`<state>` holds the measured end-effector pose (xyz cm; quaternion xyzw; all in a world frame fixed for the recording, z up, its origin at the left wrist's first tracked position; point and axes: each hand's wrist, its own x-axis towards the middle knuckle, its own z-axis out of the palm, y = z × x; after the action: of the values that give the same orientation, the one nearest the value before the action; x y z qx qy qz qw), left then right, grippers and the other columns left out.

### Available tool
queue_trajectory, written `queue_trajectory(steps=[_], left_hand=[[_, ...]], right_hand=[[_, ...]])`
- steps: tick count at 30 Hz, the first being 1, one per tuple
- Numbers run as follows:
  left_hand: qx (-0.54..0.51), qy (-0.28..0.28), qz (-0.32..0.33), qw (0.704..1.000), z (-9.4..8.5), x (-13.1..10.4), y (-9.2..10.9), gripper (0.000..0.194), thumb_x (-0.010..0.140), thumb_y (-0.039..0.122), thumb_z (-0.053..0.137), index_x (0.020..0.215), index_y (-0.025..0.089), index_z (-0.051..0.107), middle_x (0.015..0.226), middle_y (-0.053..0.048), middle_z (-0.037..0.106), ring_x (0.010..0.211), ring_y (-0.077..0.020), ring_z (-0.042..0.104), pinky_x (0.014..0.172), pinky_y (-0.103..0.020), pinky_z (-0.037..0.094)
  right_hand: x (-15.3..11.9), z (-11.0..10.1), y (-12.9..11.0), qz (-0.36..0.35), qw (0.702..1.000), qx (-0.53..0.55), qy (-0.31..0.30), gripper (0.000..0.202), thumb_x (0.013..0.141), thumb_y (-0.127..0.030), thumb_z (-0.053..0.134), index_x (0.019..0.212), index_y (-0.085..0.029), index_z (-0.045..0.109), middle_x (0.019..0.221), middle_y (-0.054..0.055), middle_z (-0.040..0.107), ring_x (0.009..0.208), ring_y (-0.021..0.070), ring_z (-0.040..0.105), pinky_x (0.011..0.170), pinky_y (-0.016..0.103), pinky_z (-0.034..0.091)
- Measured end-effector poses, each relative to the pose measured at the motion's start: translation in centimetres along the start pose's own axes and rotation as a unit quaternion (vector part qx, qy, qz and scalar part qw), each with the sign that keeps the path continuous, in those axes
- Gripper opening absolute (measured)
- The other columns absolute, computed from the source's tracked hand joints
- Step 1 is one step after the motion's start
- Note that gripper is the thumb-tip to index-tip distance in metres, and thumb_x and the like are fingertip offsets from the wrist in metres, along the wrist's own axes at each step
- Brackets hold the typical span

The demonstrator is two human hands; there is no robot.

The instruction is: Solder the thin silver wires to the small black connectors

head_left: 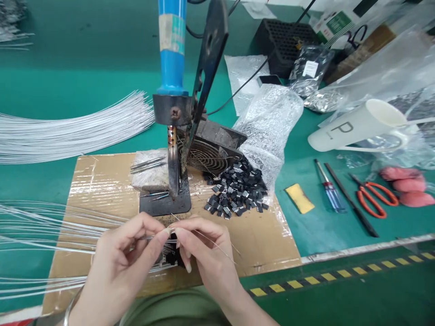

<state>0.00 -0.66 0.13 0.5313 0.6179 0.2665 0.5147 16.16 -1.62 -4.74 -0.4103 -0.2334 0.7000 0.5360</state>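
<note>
Two bare hands are held close together above the near part of a cardboard sheet (pixel 268 246), their fingertips meeting. Thin wires (pixel 210 241) are pinched between thumb and forefinger by both the left hand (pixel 127 258) and the right hand (pixel 208 246); the spot where they are gripped is mostly covered by the fingertips. They are seen as slender, pale grey strands, almost straight, with one short end pointed up past the fingertips and longer ends slanted down over the right hand, slightly fanned. Whether these ends are bare or coated cannot be told.

Beneath the hands, dark pieces are partly hidden, and loose white wires (pixel 68 223) are spread leftward across the cardboard. Just beyond, a blue-handled soldering iron (pixel 171 68) is held upright, tip down, in a black stand (pixel 165 207). Beside it, small black connectors (pixel 238 188) with silvery faces are heaped in front of a grimy fan (pixel 207 156). Farther left, a thick bundle of white wires (pixel 74 129) is laid on the green table (pixel 102 86). At the right, a yellow sponge (pixel 299 198), a screwdriver (pixel 330 190) and orange-handled pliers (pixel 374 197) are set out.
</note>
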Motion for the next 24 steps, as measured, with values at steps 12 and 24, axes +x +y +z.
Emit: queue_trajectory(steps=[12,24], left_hand=[[0.063,0.018,0.085,0.994,0.4,0.0,-0.7,0.026,0.105,0.037,0.060,0.085,0.024,0.071,0.064,0.004,0.067,0.053,-0.0109,0.051,0.049,-0.021,0.036],[0.090,0.033,0.059,0.994,0.3,-0.2,0.0,0.028,0.102,0.038,0.061,0.082,0.023,0.073,0.064,0.003,0.068,0.054,-0.0114,0.053,0.052,-0.024,0.037]], right_hand=[[-0.3,0.0,0.3,0.021,1.000,0.008,0.010,0.020,0.088,-0.042,0.088,0.089,-0.022,0.089,0.057,-0.004,0.061,0.041,0.0058,0.043,0.039,0.021,0.035],[0.4,0.1,-1.2,0.098,0.993,0.060,0.007,0.020,0.076,-0.038,0.094,0.075,-0.020,0.087,0.055,-0.003,0.064,0.036,0.0049,0.040,0.034,0.020,0.028]])
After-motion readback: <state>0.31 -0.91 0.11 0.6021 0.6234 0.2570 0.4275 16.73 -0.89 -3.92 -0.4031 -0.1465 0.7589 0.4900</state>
